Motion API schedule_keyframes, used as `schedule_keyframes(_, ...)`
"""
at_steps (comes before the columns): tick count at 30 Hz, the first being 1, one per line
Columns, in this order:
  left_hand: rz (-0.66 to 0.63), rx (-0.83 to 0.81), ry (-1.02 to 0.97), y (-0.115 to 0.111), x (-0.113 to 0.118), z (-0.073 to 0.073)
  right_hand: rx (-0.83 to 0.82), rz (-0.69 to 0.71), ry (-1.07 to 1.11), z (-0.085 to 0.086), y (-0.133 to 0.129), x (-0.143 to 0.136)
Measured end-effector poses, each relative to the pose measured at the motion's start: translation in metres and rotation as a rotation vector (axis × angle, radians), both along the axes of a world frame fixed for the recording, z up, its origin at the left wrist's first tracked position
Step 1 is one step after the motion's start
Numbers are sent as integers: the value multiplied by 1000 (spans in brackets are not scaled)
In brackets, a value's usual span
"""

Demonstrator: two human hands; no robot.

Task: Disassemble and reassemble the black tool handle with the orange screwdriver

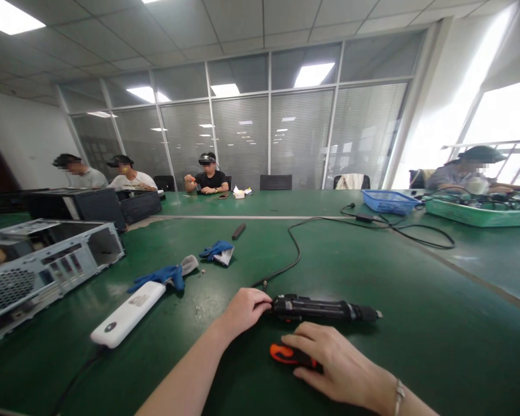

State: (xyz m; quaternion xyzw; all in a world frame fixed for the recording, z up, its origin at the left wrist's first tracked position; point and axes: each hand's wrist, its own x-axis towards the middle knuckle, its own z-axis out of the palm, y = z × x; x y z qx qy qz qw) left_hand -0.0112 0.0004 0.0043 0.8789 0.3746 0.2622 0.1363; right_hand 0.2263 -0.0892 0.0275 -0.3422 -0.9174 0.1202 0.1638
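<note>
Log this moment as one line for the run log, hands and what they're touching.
left hand: touching rear end of black electric screwdriver | right hand: resting on orange-handled tool | surface: green table | nearby: white power bank

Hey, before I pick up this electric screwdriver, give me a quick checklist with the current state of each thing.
1. Left hand on the rear end of the electric screwdriver: ok, touching where the cable enters.
2. Right hand free: not ok, it rests on an orange-handled tool.
3. Screwdriver lying flat on the green table: ok.
4. Cable free of snags: ok, it curves loosely across bare table.
5. Bit fitted in the tip: cannot tell.
6. Blue gloves on: not ok, they lie beside the white power bank.
</note>
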Motion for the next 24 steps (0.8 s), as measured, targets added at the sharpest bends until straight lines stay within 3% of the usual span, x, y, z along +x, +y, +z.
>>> schedule_keyframes(4, 4, -8, 14, 0, 0, 1, 92, -48, 148, -3, 15, 14)
schedule_keyframes(10, -3, -8, 11, -1, 0, 3, 256, -335, 268, -14, 60, 63)
schedule_keyframes(14, 4, -3, 10, -1, -2, 3, 14, -325, 188, -14, 74, 88)
schedule_keyframes(19, 6, -1, 21, 0, -3, 1, -278, -306, 161, -10, 72, 100)
schedule_keyframes(24, 1, 14, -11, 0, -2, 0, -355, -330, 166, -8, 70, 106)
